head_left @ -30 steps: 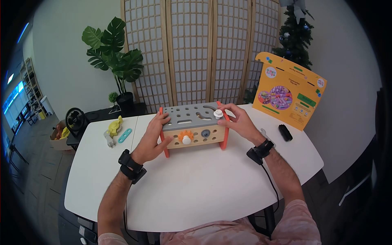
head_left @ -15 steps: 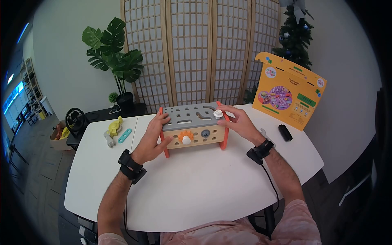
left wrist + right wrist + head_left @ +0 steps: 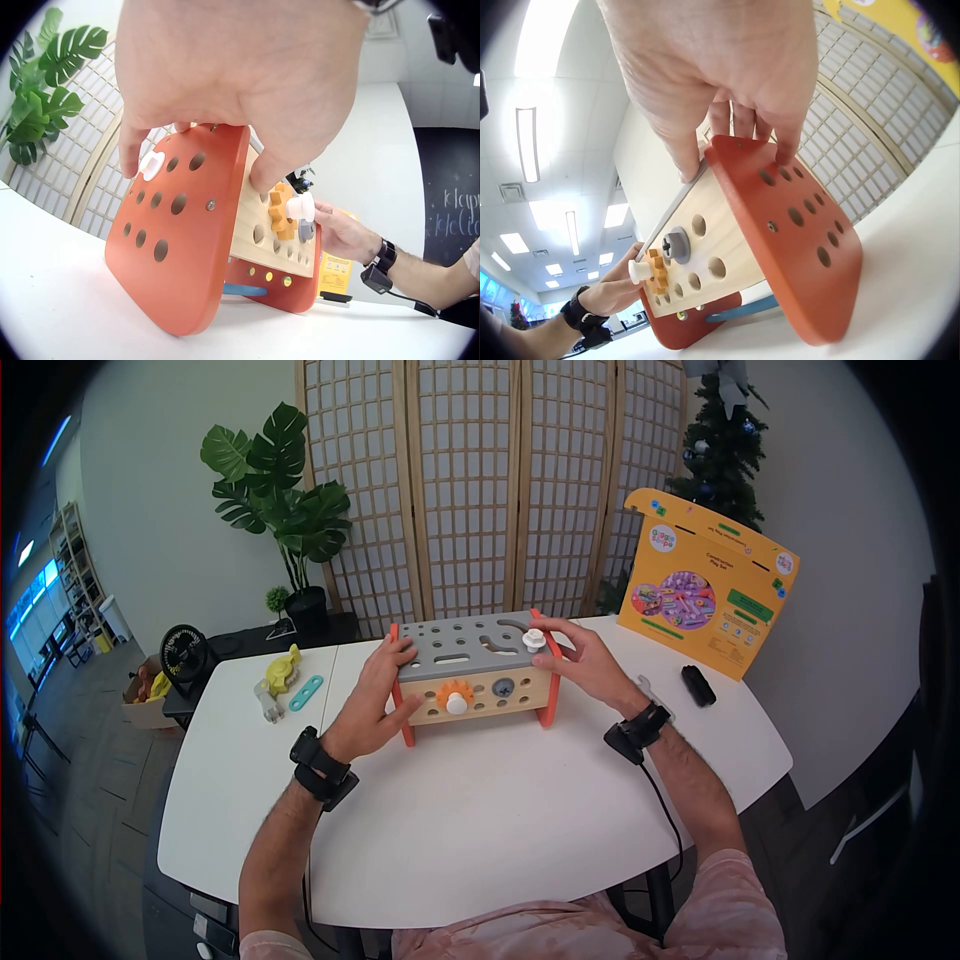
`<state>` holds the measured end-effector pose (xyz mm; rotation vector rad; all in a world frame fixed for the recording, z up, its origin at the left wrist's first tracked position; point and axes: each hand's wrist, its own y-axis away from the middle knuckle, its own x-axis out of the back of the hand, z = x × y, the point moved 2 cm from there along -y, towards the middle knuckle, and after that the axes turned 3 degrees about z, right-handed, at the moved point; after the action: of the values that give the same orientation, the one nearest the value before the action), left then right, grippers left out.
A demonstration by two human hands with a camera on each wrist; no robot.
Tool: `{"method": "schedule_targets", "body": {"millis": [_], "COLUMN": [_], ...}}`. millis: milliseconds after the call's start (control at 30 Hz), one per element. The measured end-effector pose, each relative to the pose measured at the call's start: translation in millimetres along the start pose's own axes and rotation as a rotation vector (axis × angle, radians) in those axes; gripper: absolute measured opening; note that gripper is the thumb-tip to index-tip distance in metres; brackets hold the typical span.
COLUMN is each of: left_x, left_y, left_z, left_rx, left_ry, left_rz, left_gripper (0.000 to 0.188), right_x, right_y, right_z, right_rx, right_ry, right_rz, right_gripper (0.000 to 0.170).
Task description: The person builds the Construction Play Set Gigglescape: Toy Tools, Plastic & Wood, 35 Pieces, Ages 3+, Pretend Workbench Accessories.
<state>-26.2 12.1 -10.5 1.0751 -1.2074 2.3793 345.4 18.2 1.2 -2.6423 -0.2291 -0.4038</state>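
A toy workbench (image 3: 440,648) stands on the table, with a grey holed top, pale wooden front and red side panels. My left hand (image 3: 375,695) grips its left end, thumb against the front and fingers over the top. On the front are an orange gear (image 3: 453,686) with a white bolt (image 3: 301,205) through it, and a grey screw (image 3: 676,245). At the top's right end, my right hand (image 3: 595,670) pinches a white screw (image 3: 534,641) between thumb and index finger. The other right fingers reach over the red side panel (image 3: 787,225).
On the left of the white table (image 3: 480,820) lie a yellow toy piece (image 3: 284,668) and a teal strip (image 3: 306,692) with holes. A yellow box (image 3: 710,585) stands back right. A black object (image 3: 698,685) lies before it; a grey wrench (image 3: 645,686) is by my right wrist.
My right index finger has shifted slightly leftward over the white screw. The workbench and my left hand stay where they were.
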Motion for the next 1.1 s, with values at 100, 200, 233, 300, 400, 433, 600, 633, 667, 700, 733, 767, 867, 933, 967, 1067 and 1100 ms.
{"method": "schedule_targets", "body": {"millis": [100, 200, 233, 300, 400, 433, 600, 633, 667, 700, 733, 767, 867, 933, 967, 1067, 1100], "left_x": [-0.1, 0.1, 0.2, 0.1, 0.2, 0.3, -0.2, -0.1, 0.0, 0.1, 2.4, 5.8, 18.6, 27.7, 31.8, 59.2, 70.3], "left_y": [0.4, 0.2, 0.0, 0.0, 0.2, 0.2, 1.1, 1.0, 0.4, -0.5, 0.2, -0.1, -4.7, -6.3, -7.2, -4.9, -1.7], "left_z": [-0.2, 0.2, 0.2, -0.4, -0.6, -0.6, -2.2, -2.2, -2.5, -3.1, -4.2, -2.6, 2.9, -3.3, -8.4, -41.3, -56.8], "left_rx": [0.001, 0.004, 0.007, 0.009, 0.015, 0.018, -0.004, -0.007, -0.007, -0.009, -0.005, 0.006, 0.003, 0.068, 0.080, 0.151, 0.180], "left_ry": [-0.001, -0.005, -0.006, 0.001, 0.006, 0.003, 0.006, 0.003, 0.003, 0.005, 0.004, -0.005, -0.056, 0.111, 0.106, -0.074, -0.199], "left_rz": [0.000, -0.002, -0.005, -0.010, -0.016, -0.016, -0.010, -0.009, -0.008, -0.027, -0.042, -0.037, -0.098, -0.113, -0.042, 0.102, 0.133], "left_gripper": [0.066, 0.066, 0.066, 0.065, 0.065, 0.065, 0.066, 0.066, 0.066, 0.067, 0.067, 0.067, 0.066, 0.065, 0.063, 0.063, 0.064], "right_x": [0.6, 1.4, 1.5, 2.0, 1.7, 1.5, 1.3, 1.8, 2.3, 2.3, 0.3, -0.9, -1.6, -2.0, -3.1, -3.5, -3.7], "right_y": [-0.4, -1.3, -1.6, -2.2, -1.6, -1.3, -0.8, -0.7, 0.0, 1.1, 1.0, 1.5, 2.7, 4.9, 6.2, 6.8, 7.1], "right_z": [0.6, 3.8, 5.0, 6.4, 5.2, 4.6, 4.2, 4.4, 5.5, 7.1, 8.5, 9.5, 7.6, 2.4, -1.9, -2.4, -2.4], "right_rx": [-0.001, 0.000, 0.008, 0.012, 0.013, 0.011, 0.002, -0.003, -0.003, 0.039, 0.085, 0.091, 0.119, 0.135, 0.133, 0.141, 0.135], "right_ry": [0.009, 0.016, 0.014, 0.013, 0.010, 0.008, -0.003, 0.013, 0.013, 0.081, 0.144, 0.138, 0.319, 0.389, 0.403, 0.403, 0.403], "right_rz": [-0.005, -0.018, -0.024, -0.028, -0.035, -0.037, -0.025, -0.034, -0.035, -0.039, -0.049, -0.061, -0.097, -0.123, -0.125, -0.122, -0.118], "right_gripper": [0.053, 0.051, 0.051, 0.052, 0.053, 0.054, 0.059, 0.062, 0.062, 0.064, 0.065, 0.065, 0.069, 0.072, 0.077, 0.078, 0.079]}}
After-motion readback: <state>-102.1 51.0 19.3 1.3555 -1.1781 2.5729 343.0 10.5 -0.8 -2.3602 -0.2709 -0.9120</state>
